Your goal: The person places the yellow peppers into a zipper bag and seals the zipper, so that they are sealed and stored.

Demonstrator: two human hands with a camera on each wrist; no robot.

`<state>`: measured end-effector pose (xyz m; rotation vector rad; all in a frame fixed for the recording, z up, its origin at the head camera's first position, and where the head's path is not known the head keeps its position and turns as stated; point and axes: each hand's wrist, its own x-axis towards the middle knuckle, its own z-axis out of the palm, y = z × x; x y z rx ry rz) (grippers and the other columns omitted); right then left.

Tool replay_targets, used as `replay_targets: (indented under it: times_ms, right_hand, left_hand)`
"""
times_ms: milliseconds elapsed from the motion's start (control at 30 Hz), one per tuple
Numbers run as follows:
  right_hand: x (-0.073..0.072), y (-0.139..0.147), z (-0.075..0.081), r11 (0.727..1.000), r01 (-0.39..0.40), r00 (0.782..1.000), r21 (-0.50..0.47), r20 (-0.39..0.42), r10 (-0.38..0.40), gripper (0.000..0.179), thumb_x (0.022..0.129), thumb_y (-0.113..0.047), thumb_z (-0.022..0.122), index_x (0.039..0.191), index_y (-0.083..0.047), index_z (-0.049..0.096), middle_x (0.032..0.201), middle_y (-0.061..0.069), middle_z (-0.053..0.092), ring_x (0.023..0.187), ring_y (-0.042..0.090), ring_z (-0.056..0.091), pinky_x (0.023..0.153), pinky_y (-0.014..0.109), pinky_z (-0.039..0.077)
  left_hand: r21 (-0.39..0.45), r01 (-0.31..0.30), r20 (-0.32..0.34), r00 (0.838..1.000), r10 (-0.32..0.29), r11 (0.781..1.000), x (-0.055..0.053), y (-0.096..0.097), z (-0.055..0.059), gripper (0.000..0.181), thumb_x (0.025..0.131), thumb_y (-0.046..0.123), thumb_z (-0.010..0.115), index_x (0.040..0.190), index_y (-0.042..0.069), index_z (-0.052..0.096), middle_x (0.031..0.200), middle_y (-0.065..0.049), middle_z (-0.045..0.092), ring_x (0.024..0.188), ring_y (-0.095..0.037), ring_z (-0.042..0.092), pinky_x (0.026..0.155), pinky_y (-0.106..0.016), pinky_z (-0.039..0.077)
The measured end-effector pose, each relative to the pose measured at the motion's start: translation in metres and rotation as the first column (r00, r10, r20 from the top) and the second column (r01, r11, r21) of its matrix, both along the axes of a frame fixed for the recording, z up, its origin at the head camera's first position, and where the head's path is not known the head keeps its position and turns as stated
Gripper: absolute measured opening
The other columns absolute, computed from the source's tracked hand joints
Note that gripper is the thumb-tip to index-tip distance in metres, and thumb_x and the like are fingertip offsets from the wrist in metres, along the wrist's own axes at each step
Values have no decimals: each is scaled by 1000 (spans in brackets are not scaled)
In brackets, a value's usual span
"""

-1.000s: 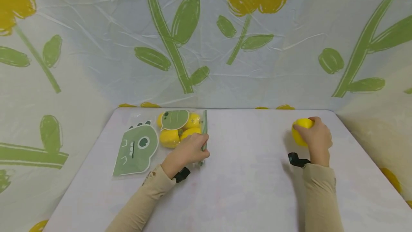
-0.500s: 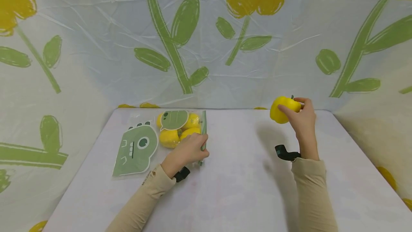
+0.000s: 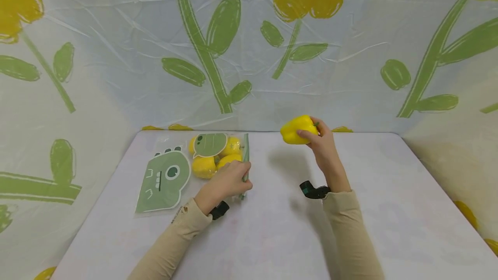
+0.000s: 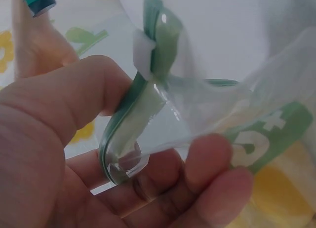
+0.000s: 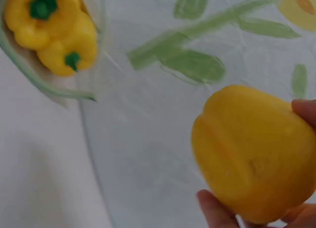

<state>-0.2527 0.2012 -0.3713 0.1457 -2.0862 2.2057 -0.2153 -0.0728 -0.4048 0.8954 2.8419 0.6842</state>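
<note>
My right hand holds a yellow bell pepper above the table, its green stem toward the palm. The same bell pepper fills the lower right of the right wrist view, with fingertips around it. At the left, my left hand grips the green-edged mouth of a clear zip bag printed with a green cartoon monster. Several yellow peppers lie inside the bag near its mouth. A white slider sits on the green zip edge, which bows apart between thumb and fingers in the left wrist view.
The bag lies on a pale table. Behind and beside the table hangs a cloth printed with yellow flowers and green leaves. Each wrist carries a small black camera, such as the right camera.
My right hand has lifted the bell pepper from the table's right side and carried it left, turning it onto its side. The left hand and bag have stayed in place.
</note>
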Motion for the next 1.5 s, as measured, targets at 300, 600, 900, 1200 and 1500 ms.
replay_targets:
  times_ms: [300,600,900,1200,1500]
  right_hand:
    - [-7,-28,-53,983,-179,981,-37,72,181,58,84,0,68,137,0,46,124,10,51,101,22,55,89,27,48]
    - [-9,-49,-82,932,-360,924,44,153,350,65,73,7,72,132,2,45,128,13,50,106,26,54,88,30,50]
    - [-8,-58,-88,925,-378,910,25,191,367,64,74,8,73,128,-4,41,135,16,51,112,26,55,95,33,47]
    - [-7,-66,-96,910,-408,904,78,171,391,61,76,6,75,126,-7,42,135,15,53,113,27,56,96,35,44]
    - [-3,-79,-95,878,-399,917,264,94,388,61,77,-4,81,129,-10,48,132,9,56,112,25,56,97,36,44]
  left_hand:
    - [12,5,-3,1000,-5,1000,-1,0,0,14,80,9,67,76,5,54,61,4,45,51,-11,43,50,-25,35]
    - [-18,-7,19,1000,8,1000,1,0,2,14,80,10,67,79,4,55,62,4,38,52,-11,39,50,-26,31]
    - [-20,-8,-3,1000,8,1000,1,1,5,15,79,8,67,75,5,53,61,3,37,52,-11,36,50,-27,30]
    - [-38,1,-8,1000,-1,999,0,3,1,19,80,9,68,76,10,50,62,3,37,52,-12,38,50,-26,30]
    - [-46,16,-21,1000,-17,999,-1,3,0,19,81,9,69,79,11,51,63,2,38,56,-13,43,52,-26,34]
